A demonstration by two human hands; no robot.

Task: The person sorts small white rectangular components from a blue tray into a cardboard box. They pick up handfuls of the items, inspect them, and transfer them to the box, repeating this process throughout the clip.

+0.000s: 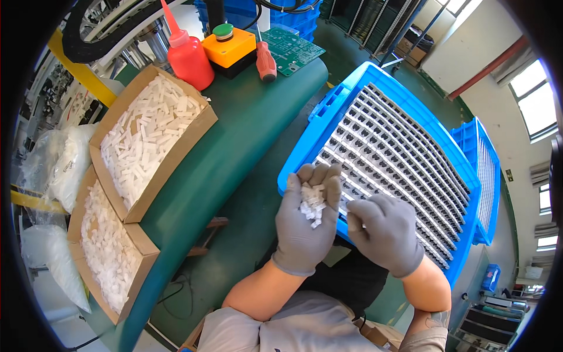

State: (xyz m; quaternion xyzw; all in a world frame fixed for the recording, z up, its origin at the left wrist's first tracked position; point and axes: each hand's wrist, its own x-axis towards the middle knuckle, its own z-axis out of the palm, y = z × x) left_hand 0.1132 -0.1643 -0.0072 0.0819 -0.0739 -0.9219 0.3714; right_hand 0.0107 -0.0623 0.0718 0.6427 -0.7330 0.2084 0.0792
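My left hand (305,237), in a grey glove, is cupped palm up around a small heap of white plastic pieces (312,204). Just to its right, my right hand (387,234), also gloved, is closed with thumb and fingertips pinched together. Whatever those fingertips hold, if anything, is too small to make out. Both hands are over the near left side of a blue plastic crate (328,114). Inside it lie many parallel rows of white strips with small black parts (393,149).
Two cardboard boxes of white pieces, a far box (173,157) and a near box (138,278), stand on the green table (246,123). Behind are a red squeeze bottle (189,61), yellow button box (230,48), screwdriver (265,61) and circuit board (291,50). Another blue crate (495,161) stands right.
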